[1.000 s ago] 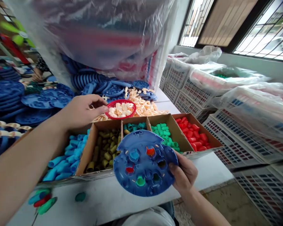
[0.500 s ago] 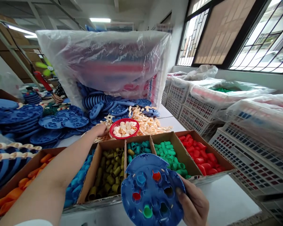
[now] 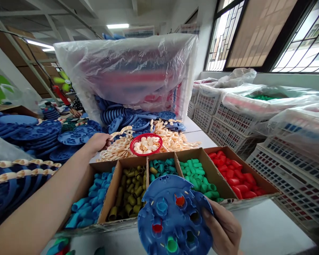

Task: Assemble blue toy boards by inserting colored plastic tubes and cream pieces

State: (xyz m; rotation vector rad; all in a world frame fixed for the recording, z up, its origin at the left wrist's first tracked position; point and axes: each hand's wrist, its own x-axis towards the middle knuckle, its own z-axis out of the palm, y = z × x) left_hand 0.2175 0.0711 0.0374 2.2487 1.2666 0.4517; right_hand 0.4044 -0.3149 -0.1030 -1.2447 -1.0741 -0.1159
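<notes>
My right hand (image 3: 223, 226) grips the edge of a round blue plastic disc (image 3: 179, 216), tilted toward me over the table's front. Small red, light blue and green pieces sit in the disc's holes. My left hand (image 3: 99, 141) is closed on one end of a curved cream plastic strip (image 3: 121, 131), lifted over a heap of similar strips (image 3: 117, 148). Close to it on the right stands a red basket (image 3: 133, 149) of small cream pieces.
A divided cardboard box (image 3: 127, 221) holds blue, olive, teal, green and red caps. Stacked blue discs (image 3: 37, 134) lie at left. A plastic-covered crate (image 3: 127, 71) stands behind; white crates (image 3: 276, 170) line the right. A person's hand (image 3: 74, 112) shows far left.
My left hand has drawn back from the heap, lifting a cream strip. The view has turned slightly left. My right hand still holds the blue disc.
</notes>
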